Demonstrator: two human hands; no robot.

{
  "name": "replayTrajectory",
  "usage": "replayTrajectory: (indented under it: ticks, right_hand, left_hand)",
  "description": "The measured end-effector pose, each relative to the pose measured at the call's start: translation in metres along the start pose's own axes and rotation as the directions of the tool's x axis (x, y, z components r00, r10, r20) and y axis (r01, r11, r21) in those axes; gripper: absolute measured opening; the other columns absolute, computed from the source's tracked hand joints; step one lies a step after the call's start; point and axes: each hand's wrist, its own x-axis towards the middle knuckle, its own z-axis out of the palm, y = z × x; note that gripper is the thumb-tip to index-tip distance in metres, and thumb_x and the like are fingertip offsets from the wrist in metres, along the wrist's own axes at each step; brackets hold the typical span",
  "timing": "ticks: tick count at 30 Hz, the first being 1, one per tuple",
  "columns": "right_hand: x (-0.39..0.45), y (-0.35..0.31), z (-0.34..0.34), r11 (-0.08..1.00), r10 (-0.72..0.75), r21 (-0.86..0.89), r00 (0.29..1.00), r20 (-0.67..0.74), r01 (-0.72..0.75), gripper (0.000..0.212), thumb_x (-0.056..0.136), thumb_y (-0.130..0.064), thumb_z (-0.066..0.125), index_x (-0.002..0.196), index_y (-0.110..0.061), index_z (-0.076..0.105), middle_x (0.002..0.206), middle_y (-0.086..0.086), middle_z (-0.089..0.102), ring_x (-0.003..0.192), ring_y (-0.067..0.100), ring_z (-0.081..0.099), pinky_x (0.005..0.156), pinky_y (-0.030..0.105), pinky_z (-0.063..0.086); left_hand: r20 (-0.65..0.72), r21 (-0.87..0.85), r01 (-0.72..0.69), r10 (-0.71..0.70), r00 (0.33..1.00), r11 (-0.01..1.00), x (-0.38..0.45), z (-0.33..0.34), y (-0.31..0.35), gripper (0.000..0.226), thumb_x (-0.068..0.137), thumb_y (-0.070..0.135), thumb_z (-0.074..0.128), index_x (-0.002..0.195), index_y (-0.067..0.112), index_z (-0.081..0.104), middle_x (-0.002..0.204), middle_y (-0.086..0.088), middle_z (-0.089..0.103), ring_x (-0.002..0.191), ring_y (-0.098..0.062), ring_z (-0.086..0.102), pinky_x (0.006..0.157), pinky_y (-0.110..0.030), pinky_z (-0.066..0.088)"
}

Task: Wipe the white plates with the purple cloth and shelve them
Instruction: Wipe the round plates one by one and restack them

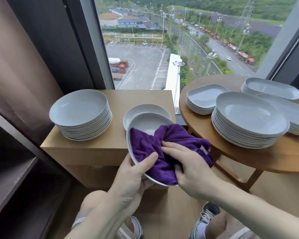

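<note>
Far left: dark shelf unit, cut off by the frame edge. Next, a tall stack of round white plates on the light wood cabinet. Your left hand grips the held plate at its near-left rim, thumb curled over the edge onto the purple cloth; its other fingers are hidden underneath. The plate is oval-looking, tilted up toward you, long axis running far-left to near-right, glossy. Its near half is hidden by the crumpled terry cloth. Behind it, one single plate lies on the cabinet. Your right hand presses the cloth, fingers bunching it. Right: round wood table with more plate stacks, the rightmost cut off.
</note>
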Motion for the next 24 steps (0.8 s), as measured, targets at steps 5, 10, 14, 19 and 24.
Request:
replayTrajectory:
  ticks: [5, 10, 14, 19, 24]
  right_hand:
    - [0.0, -0.002, -0.004, 0.977, -0.206, 0.075, 0.97, 0.132, 0.198, 0.052, 0.084, -0.002, 0.064, 0.131, -0.021, 0.07, 0.144, -0.012, 0.06, 0.14, 0.0, 0.046, 0.117, 0.031, 0.039]
    - [0.0, -0.011, -0.016, 0.974, -0.151, 0.198, 0.969, 0.196, 0.111, 0.051, 0.068, 0.002, 0.046, 0.105, -0.012, 0.078, 0.122, -0.008, 0.074, 0.121, 0.001, 0.062, 0.105, 0.028, 0.049]
    - [0.001, -0.02, -0.022, 0.993, 0.048, 0.105, 0.999, -0.002, -0.048, 0.037, 0.086, -0.037, 0.043, 0.107, -0.023, 0.071, 0.117, -0.017, 0.062, 0.116, 0.004, 0.056, 0.104, 0.033, 0.045]
    - [-0.008, -0.029, -0.01, 0.972, 0.193, -0.183, 0.947, 0.256, -0.148, 0.079, 0.098, -0.068, 0.032, 0.164, -0.032, 0.011, 0.171, -0.009, -0.002, 0.156, 0.007, -0.003, 0.127, 0.029, -0.001]
    - [-0.006, -0.024, -0.004, 0.967, 0.25, -0.132, 0.922, 0.296, -0.22, 0.075, 0.104, -0.058, 0.033, 0.163, -0.035, -0.008, 0.168, -0.011, -0.024, 0.154, 0.006, -0.019, 0.127, 0.033, -0.007]
  left_hand:
    - [0.003, -0.155, 0.098, -0.099, 0.995, 0.983, -0.005, 0.005, 0.009, 0.05, 0.089, 0.038, 0.067, 0.13, 0.009, 0.068, 0.124, -0.02, 0.073, 0.113, -0.036, 0.072, 0.103, -0.056, 0.051]
    - [-0.116, -0.149, 0.116, -0.133, 0.984, 0.982, 0.001, 0.004, 0.013, 0.029, 0.098, 0.01, 0.053, 0.109, -0.012, 0.068, 0.092, -0.027, 0.076, 0.074, -0.028, 0.077, 0.071, -0.036, 0.061]
    - [-0.106, -0.062, 0.068, -0.074, 0.992, 0.996, 0.002, -0.013, 0.01, 0.026, 0.092, -0.01, 0.047, 0.068, -0.004, 0.055, 0.065, -0.02, 0.059, 0.046, -0.018, 0.066, 0.048, -0.021, 0.055]
    - [-0.088, -0.082, 0.053, -0.061, 0.994, 0.995, 0.005, -0.007, -0.004, 0.045, 0.083, 0.005, 0.065, 0.127, -0.002, 0.067, 0.12, -0.025, 0.072, 0.114, -0.042, 0.07, 0.101, -0.051, 0.056]
    - [0.053, -0.137, 0.099, -0.092, 0.994, 0.986, -0.001, -0.002, 0.001, 0.048, 0.095, 0.033, 0.06, 0.136, 0.008, 0.065, 0.132, -0.02, 0.069, 0.124, -0.036, 0.066, 0.115, -0.053, 0.043]
